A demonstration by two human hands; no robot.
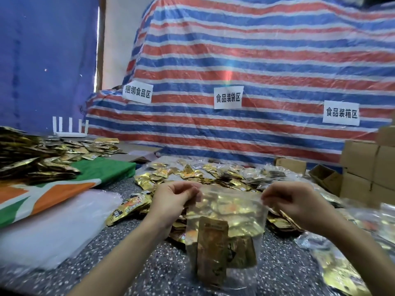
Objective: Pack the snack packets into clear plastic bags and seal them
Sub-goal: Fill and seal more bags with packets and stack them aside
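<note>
A clear plastic bag [226, 210] hangs upright in front of me, above the speckled table [128, 253]. My left hand [173, 199] pinches its top left corner and my right hand [297, 201] pinches its top right corner. Inside the bag stand gold snack packets [212, 246], blurred, at least two of them. Behind and under the bag lies a heap of loose gold snack packets [192, 174]. More packets [130, 207] lie just left of my left hand.
A stack of clear bags [53, 227] lies at the left, beside a green and orange cloth [64, 189] bearing another packet pile [32, 159]. Filled bags [342, 263] lie at the right. Cardboard boxes [363, 167] stand at the far right. A striped tarpaulin [256, 71] with paper labels rises behind.
</note>
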